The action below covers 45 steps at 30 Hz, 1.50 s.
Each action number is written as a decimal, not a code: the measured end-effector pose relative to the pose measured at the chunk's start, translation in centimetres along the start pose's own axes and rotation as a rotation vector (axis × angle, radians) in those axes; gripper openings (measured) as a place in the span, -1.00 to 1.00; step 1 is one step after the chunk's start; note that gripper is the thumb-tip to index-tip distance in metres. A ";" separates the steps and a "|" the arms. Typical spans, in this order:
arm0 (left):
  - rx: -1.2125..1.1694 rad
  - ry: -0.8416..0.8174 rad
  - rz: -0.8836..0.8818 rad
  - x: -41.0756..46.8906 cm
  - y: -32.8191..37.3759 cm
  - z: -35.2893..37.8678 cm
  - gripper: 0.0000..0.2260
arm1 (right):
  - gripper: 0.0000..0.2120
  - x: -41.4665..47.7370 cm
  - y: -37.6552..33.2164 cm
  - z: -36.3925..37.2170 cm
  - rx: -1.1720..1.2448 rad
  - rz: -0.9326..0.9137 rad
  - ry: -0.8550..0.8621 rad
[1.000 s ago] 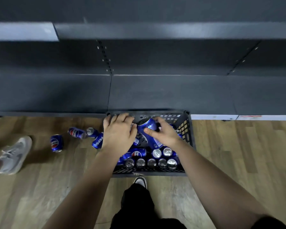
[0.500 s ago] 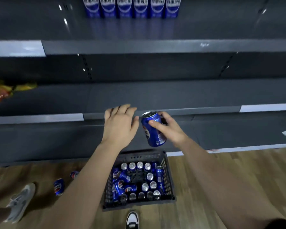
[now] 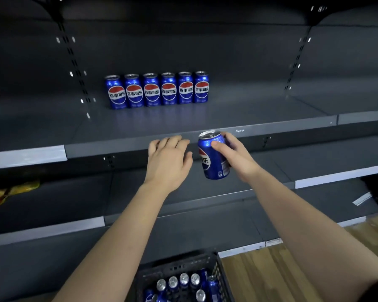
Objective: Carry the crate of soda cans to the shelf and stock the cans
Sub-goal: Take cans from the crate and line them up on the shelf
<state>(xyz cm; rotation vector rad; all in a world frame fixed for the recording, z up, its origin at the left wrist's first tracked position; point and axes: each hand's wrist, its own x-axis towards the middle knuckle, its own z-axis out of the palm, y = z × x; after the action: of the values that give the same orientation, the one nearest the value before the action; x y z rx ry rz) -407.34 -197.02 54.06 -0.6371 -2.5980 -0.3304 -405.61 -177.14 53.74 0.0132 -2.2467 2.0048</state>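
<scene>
The right grip curls round a blue can, slightly tilted near the shelf edge — six cans stand far back. The left grip hangs slack, holding nothing; the crate sits below.

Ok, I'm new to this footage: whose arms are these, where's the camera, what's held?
No machine here: a person wears one camera on the head, looking down at their own arms. The right hand grips a blue soda can near the front edge of a dark shelf. The left hand is open beside it, holding nothing. Six matching cans stand in a row further back on that shelf. Below, a black crate holds more cans.
</scene>
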 end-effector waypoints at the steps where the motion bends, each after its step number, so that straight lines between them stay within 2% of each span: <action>1: -0.001 0.001 0.006 0.6 0.0 0.0 -0.65 | -0.75 0.5 -0.6 -0.3 0.011 -0.013 0.014; 4: 0.011 -0.002 0.018 2.7 0.2 0.3 -0.65 | -0.65 1.9 -2.0 -1.5 0.031 -0.045 0.054; 11: 0.039 0.007 0.020 7.3 1.6 2.1 -0.65 | -0.64 6.9 -3.1 -5.5 0.057 -0.071 0.103; 16: 0.067 0.021 -0.013 10.9 2.7 3.8 -0.64 | -0.70 11.7 -3.0 -8.8 0.066 -0.082 0.108; 21: 0.085 0.004 -0.067 14.6 4.2 5.9 -0.63 | -0.75 16.4 -3.0 -11.7 0.065 -0.061 0.078; 28: 0.106 -0.027 -0.139 17.7 5.6 9.4 -0.65 | -0.66 21.2 -1.1 -14.3 0.110 -0.014 -0.018; 31: 0.105 -0.030 -0.180 18.6 5.8 10.2 -0.64 | -0.68 22.8 0.0 -14.7 0.162 0.007 -0.078; 35: 0.066 -0.080 -0.239 19.1 5.2 11.1 -0.60 | -0.46 24.4 0.5 -14.8 0.272 0.061 -0.104; 41: 0.109 -0.116 -0.251 19.0 5.2 11.4 -0.56 | -0.46 25.2 1.3 -14.9 0.353 0.059 -0.216; 45: 0.130 -0.099 -0.256 18.8 5.2 11.6 -0.57 | -0.27 25.0 1.7 -15.1 0.310 0.027 -0.255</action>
<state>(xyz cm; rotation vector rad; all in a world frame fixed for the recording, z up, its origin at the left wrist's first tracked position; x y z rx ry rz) -423.97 -181.58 53.48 -0.2825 -2.7738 -0.2107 -429.17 -160.00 56.25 0.2852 -2.0491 2.4690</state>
